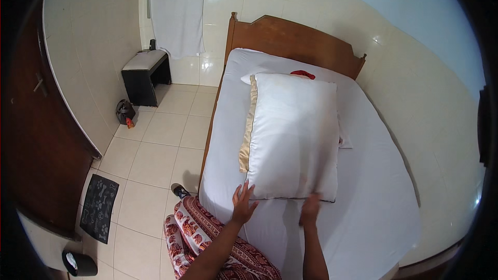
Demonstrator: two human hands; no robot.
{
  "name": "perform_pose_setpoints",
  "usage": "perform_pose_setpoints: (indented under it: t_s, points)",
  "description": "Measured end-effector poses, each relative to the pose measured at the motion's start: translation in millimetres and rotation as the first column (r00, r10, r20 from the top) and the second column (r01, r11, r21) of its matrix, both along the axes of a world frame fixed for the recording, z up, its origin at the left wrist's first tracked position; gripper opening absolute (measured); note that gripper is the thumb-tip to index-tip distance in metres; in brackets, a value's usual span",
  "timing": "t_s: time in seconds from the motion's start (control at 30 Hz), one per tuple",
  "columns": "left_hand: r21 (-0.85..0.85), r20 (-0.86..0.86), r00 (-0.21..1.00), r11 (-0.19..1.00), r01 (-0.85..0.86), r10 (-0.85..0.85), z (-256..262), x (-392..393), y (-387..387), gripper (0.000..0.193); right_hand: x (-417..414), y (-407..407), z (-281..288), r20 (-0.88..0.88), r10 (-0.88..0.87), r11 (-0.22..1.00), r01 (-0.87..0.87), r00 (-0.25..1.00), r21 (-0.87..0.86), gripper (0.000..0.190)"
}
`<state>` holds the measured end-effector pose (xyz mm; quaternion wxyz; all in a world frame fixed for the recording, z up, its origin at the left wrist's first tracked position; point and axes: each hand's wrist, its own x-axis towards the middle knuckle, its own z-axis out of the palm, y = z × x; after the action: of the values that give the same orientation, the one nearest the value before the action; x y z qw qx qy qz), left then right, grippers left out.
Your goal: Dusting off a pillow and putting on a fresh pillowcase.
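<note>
A large white pillow (293,136) with a gold ruffled edge lies on the white-sheeted bed (369,202). My left hand (244,204) is at the pillow's lower left corner, fingers spread, and seems to touch it. At the pillow's lower edge, my right hand (310,208) is closed around a long, thin-bristled thing, perhaps a stick broom (322,163); motion blur hides its exact form. The broom's far part stretches over the right side of the pillow. A dark handle end shows below my right hand. Part of another white item and a red cloth (303,74) show around the pillow.
A wooden headboard (291,39) stands against the tiled wall. Left of the bed are a black stool with a pale seat (146,62), a dark bag (125,112), a patterned floor mat (99,208) and a black bin (81,266). A white towel (177,11) hangs beyond.
</note>
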<state>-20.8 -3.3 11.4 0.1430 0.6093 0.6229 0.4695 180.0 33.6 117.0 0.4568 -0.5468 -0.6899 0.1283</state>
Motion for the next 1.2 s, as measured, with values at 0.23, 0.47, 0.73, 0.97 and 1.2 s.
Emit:
perform_pose_setpoints:
  t_s: [0.23,0.47,0.73,0.97,1.2]
  points:
    - [0.042,0.032,0.998,0.998,0.047,-0.048,5,0,1,0.058,52,-24,75,-0.562,-0.006,0.893,-0.249,0.827,-0.376,0.039]
    - [0.037,0.024,0.999,0.999,0.039,-0.04,3,2,1,0.059,56,-13,132,-0.767,0.348,0.738,0.347,0.539,0.579,0.051]
    - [0.073,-0.011,0.999,0.997,0.035,-0.035,5,0,2,0.056,26,1,-25,0.194,-0.123,0.897,0.193,0.973,-0.397,0.033]
    - [0.078,0.008,0.999,0.996,0.046,-0.047,1,3,1,0.056,106,-18,113,-0.725,0.106,0.973,-0.223,0.68,-0.067,0.043]
    - [0.063,0.001,0.999,0.997,0.038,-0.038,-2,2,3,0.056,77,28,32,-0.815,0.131,0.837,0.378,0.565,0.396,0.055]
